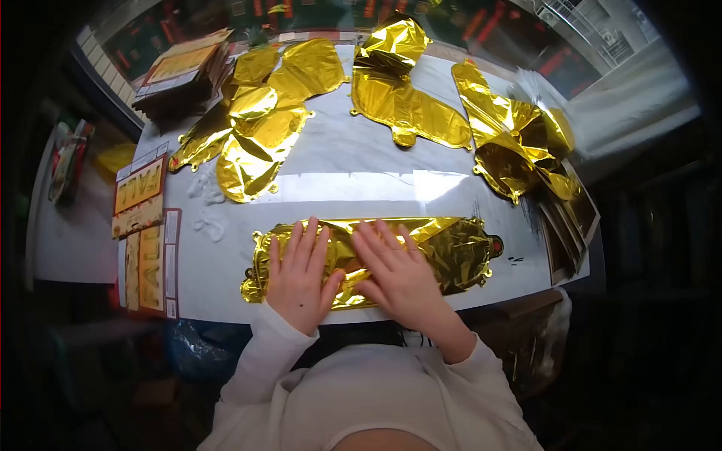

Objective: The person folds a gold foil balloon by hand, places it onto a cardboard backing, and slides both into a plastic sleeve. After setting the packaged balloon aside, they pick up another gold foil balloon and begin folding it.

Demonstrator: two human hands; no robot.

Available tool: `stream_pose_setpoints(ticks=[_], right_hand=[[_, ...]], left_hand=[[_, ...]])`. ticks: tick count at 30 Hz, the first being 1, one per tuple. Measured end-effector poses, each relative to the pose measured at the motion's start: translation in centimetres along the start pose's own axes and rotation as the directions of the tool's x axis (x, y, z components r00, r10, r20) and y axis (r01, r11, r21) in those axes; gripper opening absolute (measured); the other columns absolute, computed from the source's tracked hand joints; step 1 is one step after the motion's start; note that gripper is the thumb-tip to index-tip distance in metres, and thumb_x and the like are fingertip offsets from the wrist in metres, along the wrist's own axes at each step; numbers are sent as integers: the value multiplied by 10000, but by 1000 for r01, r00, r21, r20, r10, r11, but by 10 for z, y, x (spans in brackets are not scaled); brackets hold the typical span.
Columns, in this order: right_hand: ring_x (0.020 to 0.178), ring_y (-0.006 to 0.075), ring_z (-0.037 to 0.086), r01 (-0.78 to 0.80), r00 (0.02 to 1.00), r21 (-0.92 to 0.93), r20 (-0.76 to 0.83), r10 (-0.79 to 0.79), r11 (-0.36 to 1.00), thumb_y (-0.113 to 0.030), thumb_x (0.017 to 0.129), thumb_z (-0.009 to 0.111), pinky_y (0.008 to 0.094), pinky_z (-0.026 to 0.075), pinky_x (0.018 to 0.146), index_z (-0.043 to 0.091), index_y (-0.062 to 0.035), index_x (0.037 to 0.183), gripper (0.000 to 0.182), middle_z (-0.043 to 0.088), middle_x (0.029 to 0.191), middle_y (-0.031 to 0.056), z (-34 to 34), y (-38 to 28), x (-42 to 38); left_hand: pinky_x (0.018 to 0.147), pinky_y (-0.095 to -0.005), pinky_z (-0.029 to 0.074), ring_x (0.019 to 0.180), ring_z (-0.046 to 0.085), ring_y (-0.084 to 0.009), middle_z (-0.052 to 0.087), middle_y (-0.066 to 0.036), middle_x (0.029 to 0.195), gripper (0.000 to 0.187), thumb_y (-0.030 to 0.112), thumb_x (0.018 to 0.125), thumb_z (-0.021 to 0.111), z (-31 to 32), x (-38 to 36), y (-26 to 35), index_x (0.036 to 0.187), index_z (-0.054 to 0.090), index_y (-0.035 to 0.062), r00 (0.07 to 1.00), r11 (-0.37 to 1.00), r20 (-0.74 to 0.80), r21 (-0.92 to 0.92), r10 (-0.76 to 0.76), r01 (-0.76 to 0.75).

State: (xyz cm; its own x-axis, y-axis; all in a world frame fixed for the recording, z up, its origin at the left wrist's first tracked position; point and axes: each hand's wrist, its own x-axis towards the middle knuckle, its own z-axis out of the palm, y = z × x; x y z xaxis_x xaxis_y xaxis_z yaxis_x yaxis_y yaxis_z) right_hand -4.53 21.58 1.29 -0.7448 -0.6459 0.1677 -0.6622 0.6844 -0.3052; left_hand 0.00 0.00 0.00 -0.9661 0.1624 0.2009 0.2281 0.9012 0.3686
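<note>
On the white tabletop (353, 169), two printed cards, an upper card (138, 192) and a lower card (150, 270), are lying at nine and eight o'clock, and a stack of printed packets (177, 71) is sitting at ten. White crumpled scraps (209, 225) are lying just inward of the cards. A loosely spread gold foil (263, 139) is bulging and creasing at eleven. At six o'clock, nearest the person, the working foil (460, 259) is lying crosswise as a long, narrow piece. The left hand (297, 289) is pressing palm down on its left part, fingers spreading; the right hand (406, 282) is resting likewise nearer its middle. The hands are keeping apart, neither one gripping. This foil is looking partly flattened: its far edge is running fairly straight, while wrinkles are showing across its surface. A second gold foil (406, 105) at one o'clock and a third gold foil (511, 131) at two are lying open and uneven, untouched by the hands. At four o'clock, brown packets (560, 233) are leaning together.
</note>
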Motion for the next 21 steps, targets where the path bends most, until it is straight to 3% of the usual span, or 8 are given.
stream_pose_setpoints(ticks=[2, 6, 13, 16, 21], right_hand=[[1568, 321, 327, 67, 998, 32, 2, -67, 997, -496, 1027, 592, 506, 230, 1273, 401, -42, 1602, 757, 376, 1678, 143, 11, -10, 10], [1566, 313, 330, 39, 999, 35, 4, -39, 999, -545, 1019, 572, 487, 238, 1272, 399, -36, 1601, 792, 365, 1684, 141, 19, -13, 12], [1568, 317, 325, 16, 1000, 56, 10, -17, 998, -527, 1019, 582, 480, 239, 1272, 382, -33, 1609, 795, 357, 1687, 148, 13, -10, 11], [1570, 322, 319, -75, 997, 94, 36, 72, 993, -479, 1025, 590, 483, 229, 1275, 366, -28, 1614, 775, 349, 1688, 162, 5, 0, 4], [1571, 349, 306, -282, 959, -30, -30, 282, 959, -382, 1043, 569, 490, 206, 1283, 351, -9, 1613, 715, 347, 1681, 195, -10, 32, -25]], left_hand=[[1253, -620, 186, 1543, 344, -366, 384, -175, 1659, 685, 351, 991, 656, -1, 0, -4, 1563, 448, 38, 1000, 1000, -2, 10, 0, 0], [1254, -623, 177, 1541, 347, -364, 383, -183, 1658, 670, 341, 996, 644, 2, -1, 0, 1559, 452, 33, 1000, 999, 2, 36, 12, -12], [1252, -619, 178, 1544, 335, -353, 410, -93, 1658, 635, 329, 999, 627, -3, 2, 2, 1569, 469, 99, 999, 996, 33, 82, 21, -24], [1251, -621, 177, 1542, 336, -352, 412, -82, 1658, 626, 324, 1003, 614, -3, 2, 3, 1571, 468, 107, 999, 998, 36, 68, 5, -8], [1251, -624, 169, 1541, 332, -363, 400, -97, 1664, 629, 323, 1000, 606, -7, 3, 4, 1570, 465, 98, 999, 999, 50, 50, -5, 3]])
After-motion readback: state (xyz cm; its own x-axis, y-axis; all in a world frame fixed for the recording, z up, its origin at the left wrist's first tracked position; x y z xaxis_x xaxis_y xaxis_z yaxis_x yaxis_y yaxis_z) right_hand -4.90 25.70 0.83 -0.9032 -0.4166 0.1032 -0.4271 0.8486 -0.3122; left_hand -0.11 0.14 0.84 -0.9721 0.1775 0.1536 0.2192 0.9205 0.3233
